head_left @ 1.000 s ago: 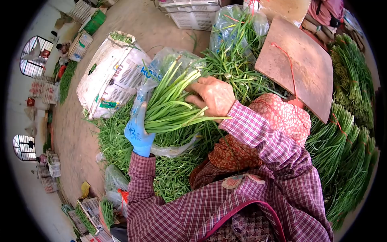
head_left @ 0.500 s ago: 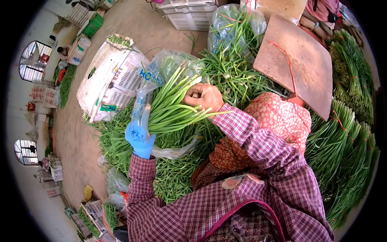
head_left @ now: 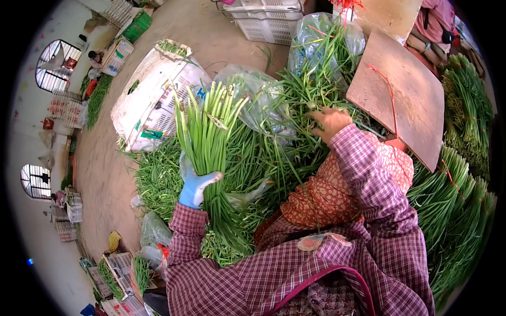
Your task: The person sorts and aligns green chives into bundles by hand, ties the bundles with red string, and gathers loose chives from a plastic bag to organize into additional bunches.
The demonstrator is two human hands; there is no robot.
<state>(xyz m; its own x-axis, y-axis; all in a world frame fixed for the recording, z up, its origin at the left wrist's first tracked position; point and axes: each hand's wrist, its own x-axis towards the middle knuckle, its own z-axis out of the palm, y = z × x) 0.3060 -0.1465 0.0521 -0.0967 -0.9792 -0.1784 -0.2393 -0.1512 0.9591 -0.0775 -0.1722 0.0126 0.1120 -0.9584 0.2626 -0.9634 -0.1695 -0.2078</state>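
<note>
My left hand [head_left: 194, 185], in a light blue and white glove, is wrapped round a bunch of garlic chives [head_left: 207, 142] with the thumb sticking out to the right. The bunch stands nearly upright, pale cut ends at the top, and its green leaves hang down below the hand. My right hand [head_left: 334, 124] is bare and slightly blurred. It is apart from the bunch, over the loose green leaves [head_left: 311, 100] to the right, fingers spread and nothing visible in them. Beneath both hands lies a wide heap of loose leaves [head_left: 158, 176].
A white plastic crate [head_left: 153, 100] stands at left, another white crate [head_left: 263, 26] at the back. A clear plastic bag [head_left: 253, 95] lies on the heap. To the right are a brown board [head_left: 398, 89] with red string and tied chive bundles [head_left: 448, 200]. A co-worker's pink sleeve [head_left: 437, 21] shows top right.
The bunch has swung from slanting across both hands to upright in my left hand. My right hand has let go of it and moved right, over the loose leaves.
</note>
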